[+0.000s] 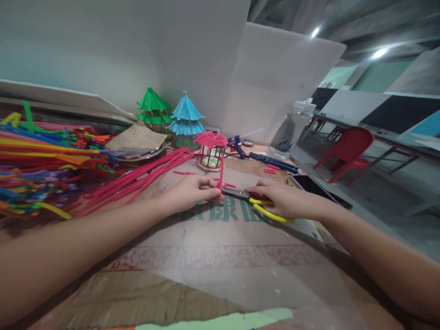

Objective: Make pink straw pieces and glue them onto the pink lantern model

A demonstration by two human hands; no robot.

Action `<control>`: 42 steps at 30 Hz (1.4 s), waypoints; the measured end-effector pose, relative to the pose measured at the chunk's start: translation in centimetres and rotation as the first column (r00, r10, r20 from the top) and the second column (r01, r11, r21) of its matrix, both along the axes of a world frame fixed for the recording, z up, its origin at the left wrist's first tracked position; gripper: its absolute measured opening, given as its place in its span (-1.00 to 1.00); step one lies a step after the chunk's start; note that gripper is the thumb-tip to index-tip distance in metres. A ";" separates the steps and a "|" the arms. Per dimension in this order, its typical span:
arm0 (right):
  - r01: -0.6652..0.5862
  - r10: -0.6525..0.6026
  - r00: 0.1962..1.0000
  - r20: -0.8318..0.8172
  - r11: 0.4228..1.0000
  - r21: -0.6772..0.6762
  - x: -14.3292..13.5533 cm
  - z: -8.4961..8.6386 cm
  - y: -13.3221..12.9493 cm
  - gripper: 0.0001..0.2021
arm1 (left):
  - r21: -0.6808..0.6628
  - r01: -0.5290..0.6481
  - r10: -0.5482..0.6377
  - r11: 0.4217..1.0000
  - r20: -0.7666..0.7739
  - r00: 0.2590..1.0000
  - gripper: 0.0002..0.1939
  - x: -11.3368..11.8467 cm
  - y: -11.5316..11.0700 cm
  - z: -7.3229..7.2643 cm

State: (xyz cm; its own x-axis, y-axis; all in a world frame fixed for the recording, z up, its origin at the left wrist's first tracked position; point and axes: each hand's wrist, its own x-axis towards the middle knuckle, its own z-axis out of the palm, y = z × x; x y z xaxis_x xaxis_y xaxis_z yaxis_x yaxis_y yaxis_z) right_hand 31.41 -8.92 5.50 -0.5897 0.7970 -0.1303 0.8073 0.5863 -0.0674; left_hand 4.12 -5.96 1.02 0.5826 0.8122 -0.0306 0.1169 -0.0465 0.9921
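Note:
Between the thumb and fingers of my left hand (202,190) is a pink pipe cleaner (222,172), its free length standing upright. My right hand (282,197) grips yellow-handled scissors (271,215), whose blades point left and meet the pipe cleaner close to my left fingertips. Whether the blades are closed on it, I cannot tell. Just behind my hands stands a small pavilion model (211,153) with a pink roof and thin brown posts. Short cut pink pieces (184,173) lie around it. A bundle of long pink pipe cleaners (144,178) stretches along the left.
Green (153,110) and blue (185,119) pavilion models stand at the back. Coloured pipe cleaners (51,156) are heaped at left. A glue gun (237,146), blue-black tool (275,162), clear bottle (285,133) and phone (314,188) sit behind and right. A red chair (350,151) stands beyond.

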 end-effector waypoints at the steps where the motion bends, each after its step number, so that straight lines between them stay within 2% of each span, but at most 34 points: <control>1: 0.041 -0.040 0.999 -0.019 0.999 0.027 0.0 -0.3 0.1 -0.61 | -0.002 0.000 0.000 1.000 0.004 1.000 -0.77 0.0 0.0 0.0; 3: 0.132 -0.129 0.990 -0.055 0.989 0.066 -0.1 -0.8 0.2 -0.70 | 0.010 0.004 -0.004 1.000 0.005 1.000 -0.76 0.0 0.0 -0.1; 5: 0.182 -0.176 0.981 -0.083 0.981 0.063 0.1 -1.0 0.5 -0.70 | 0.031 0.003 -0.003 1.000 0.000 1.000 -0.76 -0.1 0.1 -0.2; 11: 0.152 -0.145 0.976 -0.162 0.988 0.029 2.7 0.6 2.0 -0.48 | 0.022 -0.034 0.034 0.999 0.010 0.999 -0.78 -0.1 0.4 -0.1; 15: 0.151 -0.154 0.978 -0.140 0.988 -0.036 4.1 1.8 2.4 -0.38 | 0.042 -0.045 0.045 0.998 0.000 0.999 -0.77 -0.2 0.4 0.0; 19: 0.081 -0.103 0.977 -0.185 0.989 -0.123 3.5 1.9 1.9 -0.43 | 0.058 -0.047 0.049 0.997 -0.021 0.999 -0.77 -0.1 0.4 0.0; 25: 0.050 -0.099 0.977 -0.188 0.967 -0.250 1.3 1.5 0.8 -0.43 | 0.025 -0.043 0.043 0.999 -0.002 0.999 -0.77 -0.1 0.3 0.1; 34: 0.025 -0.096 0.970 -0.221 0.952 -0.304 1.4 1.7 0.8 -0.50 | 0.142 -0.003 0.022 0.990 -0.131 0.991 -0.81 0.0 -0.2 0.6; 42: 0.000 -0.074 0.971 -0.229 0.952 -0.307 1.7 1.6 0.9 -0.53 | 0.112 0.018 -0.007 0.994 -0.098 0.995 -0.82 0.1 -0.7 1.0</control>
State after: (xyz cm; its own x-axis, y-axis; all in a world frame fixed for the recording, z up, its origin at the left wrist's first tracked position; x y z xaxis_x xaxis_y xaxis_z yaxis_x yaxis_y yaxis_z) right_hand 33.15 -8.01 7.10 -0.6034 0.7635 -0.2302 0.7676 0.4778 -0.4272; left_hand 4.25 -6.65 1.99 0.5917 0.8061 0.0034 0.2110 -0.1590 0.9645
